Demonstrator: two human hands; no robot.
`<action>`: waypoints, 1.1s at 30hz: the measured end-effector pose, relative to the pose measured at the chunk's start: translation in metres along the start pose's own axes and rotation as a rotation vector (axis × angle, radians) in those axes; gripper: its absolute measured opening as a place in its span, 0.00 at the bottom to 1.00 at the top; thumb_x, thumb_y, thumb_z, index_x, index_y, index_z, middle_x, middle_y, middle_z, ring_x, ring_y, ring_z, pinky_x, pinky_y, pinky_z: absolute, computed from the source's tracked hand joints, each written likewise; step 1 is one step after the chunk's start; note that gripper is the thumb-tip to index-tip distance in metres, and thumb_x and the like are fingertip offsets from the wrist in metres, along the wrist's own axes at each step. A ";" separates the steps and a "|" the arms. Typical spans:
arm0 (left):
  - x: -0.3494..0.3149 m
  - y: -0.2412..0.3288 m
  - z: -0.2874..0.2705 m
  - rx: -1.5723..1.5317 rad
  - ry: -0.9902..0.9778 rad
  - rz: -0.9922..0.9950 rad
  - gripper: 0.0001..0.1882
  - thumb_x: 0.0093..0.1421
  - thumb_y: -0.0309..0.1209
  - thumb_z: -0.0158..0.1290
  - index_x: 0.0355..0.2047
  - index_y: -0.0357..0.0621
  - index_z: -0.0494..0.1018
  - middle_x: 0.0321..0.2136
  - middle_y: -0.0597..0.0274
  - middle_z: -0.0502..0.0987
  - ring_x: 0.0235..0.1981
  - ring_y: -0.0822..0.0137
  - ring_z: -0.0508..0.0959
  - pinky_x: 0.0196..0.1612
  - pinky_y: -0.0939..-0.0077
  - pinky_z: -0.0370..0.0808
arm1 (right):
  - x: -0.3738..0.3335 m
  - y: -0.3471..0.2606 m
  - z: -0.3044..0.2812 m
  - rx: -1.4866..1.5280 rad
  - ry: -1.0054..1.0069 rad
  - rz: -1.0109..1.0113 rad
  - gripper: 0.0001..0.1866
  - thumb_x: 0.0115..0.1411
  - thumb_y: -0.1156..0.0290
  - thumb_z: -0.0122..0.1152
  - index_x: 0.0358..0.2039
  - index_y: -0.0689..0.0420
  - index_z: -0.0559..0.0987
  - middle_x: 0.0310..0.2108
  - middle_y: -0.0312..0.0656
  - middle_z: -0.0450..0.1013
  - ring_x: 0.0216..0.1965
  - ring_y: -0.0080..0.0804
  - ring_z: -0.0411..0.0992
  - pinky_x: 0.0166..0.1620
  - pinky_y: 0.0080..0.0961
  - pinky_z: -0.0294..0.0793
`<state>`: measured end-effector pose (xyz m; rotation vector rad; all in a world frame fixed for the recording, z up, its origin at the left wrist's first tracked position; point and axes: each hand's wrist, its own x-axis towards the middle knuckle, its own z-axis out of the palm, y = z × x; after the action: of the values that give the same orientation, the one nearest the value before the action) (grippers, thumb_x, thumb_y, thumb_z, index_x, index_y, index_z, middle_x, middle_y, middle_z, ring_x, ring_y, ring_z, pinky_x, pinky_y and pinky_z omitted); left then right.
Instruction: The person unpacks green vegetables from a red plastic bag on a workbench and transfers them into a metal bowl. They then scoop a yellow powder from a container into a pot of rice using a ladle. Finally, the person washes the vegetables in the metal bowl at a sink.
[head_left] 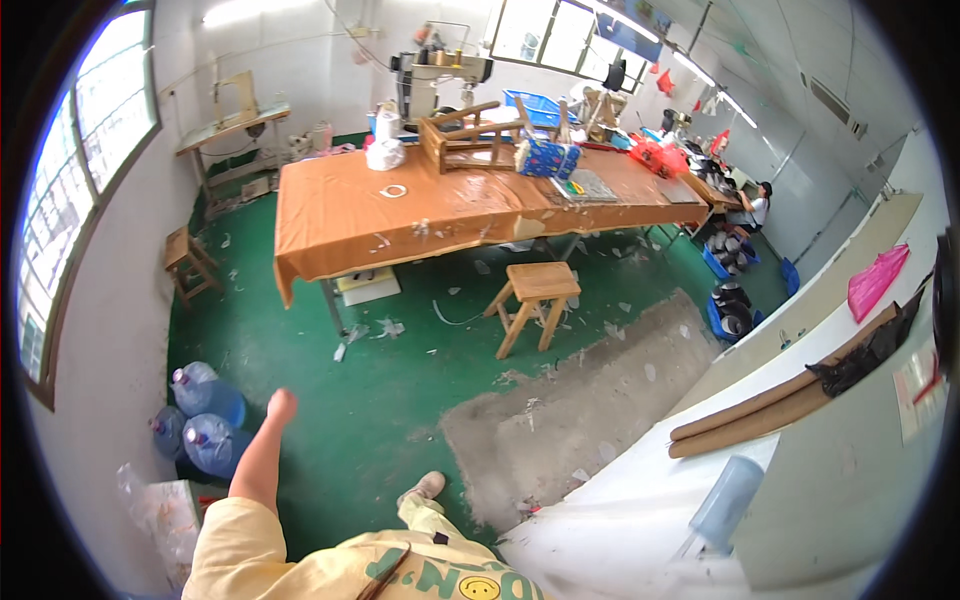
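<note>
Left hand (283, 405) out over the green floor (370, 430), arm stretched forward; looks curled, but fingers hidden, so can't tell if it's open or closed. Right hand out of frame, state can't be told. Nearest things to the left hand: three blue water jugs (217, 447), clustered on the floor by the left wall, just left of the hand, apart from it. Clear plastic bag (150, 515) over a box, nearer the body. One shoe (428, 486) on the floor, right of the hand.

Further out: wooden stool (541, 284) upright in front of a long table with orange cover (345, 215); scraps scattered on the floor around. On the table: wooden frame piece (433, 146), blue patterned bundle (540, 158), red bag (655, 156). Second stool (178, 246) by the left wall. Sewing machine (238, 95) on a stand, back left. Right side: brown rolls (745, 420), pink bag (878, 282). Far right: seated co-worker (758, 210) near blue crates (714, 262) of dark items.
</note>
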<state>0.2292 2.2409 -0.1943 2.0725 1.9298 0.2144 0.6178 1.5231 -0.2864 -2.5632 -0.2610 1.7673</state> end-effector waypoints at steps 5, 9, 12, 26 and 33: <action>0.082 0.195 0.048 -0.518 -0.226 0.130 0.12 0.51 0.38 0.55 0.33 0.47 0.77 0.27 0.54 0.78 0.30 0.57 0.77 0.33 0.65 0.73 | 0.035 -0.111 -0.070 -0.137 0.038 -0.271 0.19 0.54 0.56 0.46 0.33 0.57 0.79 0.37 0.54 0.74 0.40 0.52 0.72 0.41 0.42 0.71; 0.086 0.266 0.147 0.262 -0.861 1.035 0.04 0.47 0.28 0.52 0.24 0.44 0.75 0.24 0.53 0.77 0.26 0.56 0.77 0.27 0.61 0.75 | 0.082 -0.219 -0.199 -0.097 0.418 -0.542 0.19 0.56 0.57 0.47 0.33 0.59 0.77 0.35 0.55 0.74 0.38 0.54 0.72 0.41 0.41 0.71; 0.077 0.229 0.202 0.357 -0.785 0.795 0.06 0.45 0.27 0.52 0.25 0.44 0.77 0.22 0.55 0.78 0.27 0.56 0.79 0.26 0.63 0.76 | 0.017 -0.342 -0.353 0.288 0.614 -0.690 0.13 0.54 0.62 0.55 0.32 0.59 0.78 0.29 0.51 0.75 0.33 0.42 0.75 0.36 0.34 0.72; 0.326 0.785 0.330 0.343 -0.692 0.815 0.19 0.54 0.40 0.47 0.35 0.36 0.76 0.37 0.44 0.76 0.42 0.47 0.75 0.44 0.57 0.73 | 0.186 -0.147 -0.503 0.280 0.406 0.180 0.14 0.52 0.59 0.53 0.28 0.55 0.80 0.30 0.50 0.76 0.31 0.46 0.74 0.36 0.38 0.73; 0.308 1.211 0.337 -0.229 -0.637 0.936 0.13 0.52 0.38 0.53 0.32 0.43 0.76 0.29 0.51 0.77 0.35 0.53 0.77 0.36 0.62 0.73 | 0.236 -0.229 -0.631 0.747 0.347 0.280 0.13 0.50 0.59 0.54 0.27 0.54 0.81 0.31 0.48 0.76 0.32 0.44 0.74 0.37 0.39 0.73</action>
<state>1.5067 2.4441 -0.1573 2.3259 0.4875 -0.0400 1.2568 1.8339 -0.2531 -2.3168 0.6609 1.1112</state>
